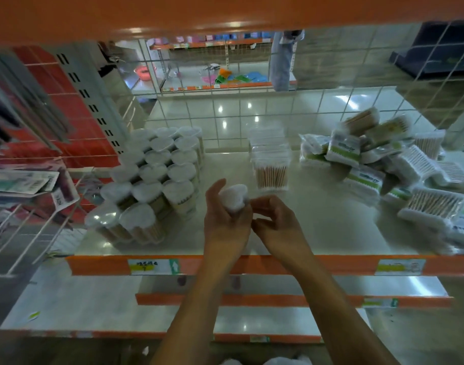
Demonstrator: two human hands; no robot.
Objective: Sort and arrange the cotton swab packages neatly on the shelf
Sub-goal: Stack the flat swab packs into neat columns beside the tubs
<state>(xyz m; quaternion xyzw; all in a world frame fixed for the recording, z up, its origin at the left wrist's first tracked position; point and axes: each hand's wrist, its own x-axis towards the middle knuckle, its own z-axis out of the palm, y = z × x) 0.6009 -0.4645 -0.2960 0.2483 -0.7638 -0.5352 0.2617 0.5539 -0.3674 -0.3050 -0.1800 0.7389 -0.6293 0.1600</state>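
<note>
The left hand [225,222] has its grip curled round a white-lidded swab tub [234,197], held upright just above the shelf [331,227] near its orange front lip [278,264]. The right hand [277,227] pinches the tub's side with bent fingers. Left of the hands, the block of tubs [152,177] stands in tidy rows, so that part looks done. Farther in, a short stack of clear boxes [270,159] is begun. The heap of packets [383,164] at right lies unsorted, which I judge to be most of the work left. Bare shelf between block and stack gives room, bounded behind by the wire grid [225,111].
</note>
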